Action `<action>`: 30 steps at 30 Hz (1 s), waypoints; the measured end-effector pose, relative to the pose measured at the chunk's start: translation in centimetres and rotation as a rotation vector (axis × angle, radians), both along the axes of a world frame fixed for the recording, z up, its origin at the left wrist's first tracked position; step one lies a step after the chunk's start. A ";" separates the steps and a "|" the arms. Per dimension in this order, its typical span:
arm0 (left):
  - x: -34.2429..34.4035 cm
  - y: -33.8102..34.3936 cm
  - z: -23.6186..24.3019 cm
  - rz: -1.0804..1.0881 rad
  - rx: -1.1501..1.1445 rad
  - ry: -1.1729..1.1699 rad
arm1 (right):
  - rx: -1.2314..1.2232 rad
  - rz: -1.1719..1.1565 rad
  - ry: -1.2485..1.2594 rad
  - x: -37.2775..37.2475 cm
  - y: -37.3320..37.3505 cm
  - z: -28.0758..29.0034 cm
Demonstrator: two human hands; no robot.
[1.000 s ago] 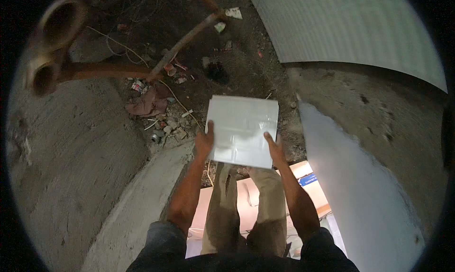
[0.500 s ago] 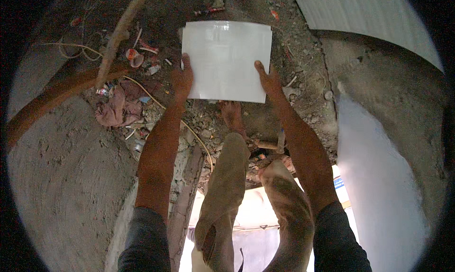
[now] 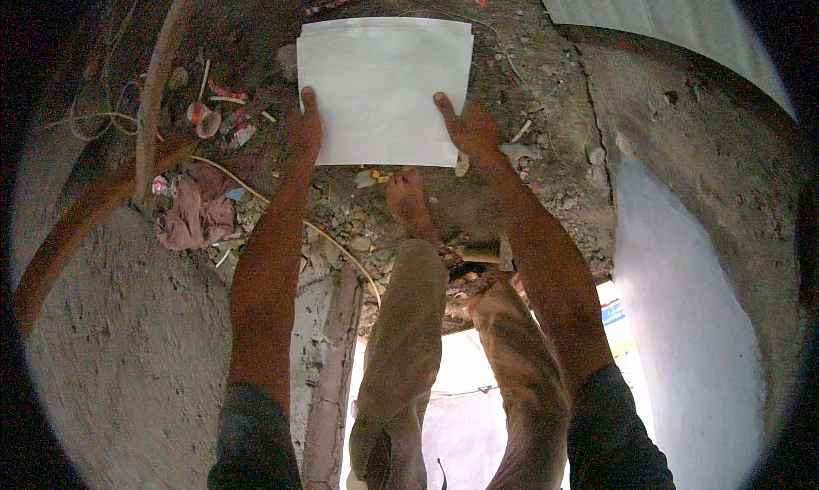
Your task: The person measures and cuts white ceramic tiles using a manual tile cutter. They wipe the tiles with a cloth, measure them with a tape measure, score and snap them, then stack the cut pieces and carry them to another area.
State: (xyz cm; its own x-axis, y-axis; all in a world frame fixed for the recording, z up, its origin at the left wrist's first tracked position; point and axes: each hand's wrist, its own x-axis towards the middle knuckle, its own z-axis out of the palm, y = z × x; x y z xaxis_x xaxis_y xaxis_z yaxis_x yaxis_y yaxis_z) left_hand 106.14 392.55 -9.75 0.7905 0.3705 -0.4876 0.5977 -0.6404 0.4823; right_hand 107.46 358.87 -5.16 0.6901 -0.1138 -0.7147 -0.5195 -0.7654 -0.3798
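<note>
Between my hands is a small stack of flat white tiles [image 3: 384, 93], held out in front of me above the rubble. A glossy reflection showed on its top face a moment ago, and the slightly offset edges reveal more than one layer. My left hand [image 3: 307, 134] grips the left edge, thumb on top. On the right edge, my right hand [image 3: 475, 132] holds on the same way. The fingers of both hands are hidden beneath or beside the stack. My bare foot [image 3: 408, 196] rests on the dirt just below its near edge.
Rubble and litter [image 3: 341, 226] cover the ground. A reddish cloth [image 3: 192, 213] lies at left beside a yellowish cable [image 3: 247, 183]. A wooden pole [image 3: 162, 72] rises at the far left. Rough walls [image 3: 128, 345] flank me; corrugated sheet [image 3: 665, 21] is at upper right.
Both hands and the tiles have shifted left and slightly farther away in the view. The surroundings have shifted a little too. My grip stays the same.
</note>
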 end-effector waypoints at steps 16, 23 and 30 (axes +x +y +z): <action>0.2 4.5 -3.1 -0.223 0.120 0.183 | 0.051 -0.358 -0.088 -1.9 3.8 2.0; 0.7 3.6 -0.1 0.138 -0.155 0.255 | 0.025 -0.264 0.029 -1.9 4.1 3.0; 5.2 10.0 1.8 -0.023 -0.423 0.756 | -0.033 -0.370 -0.151 -3.3 5.7 0.3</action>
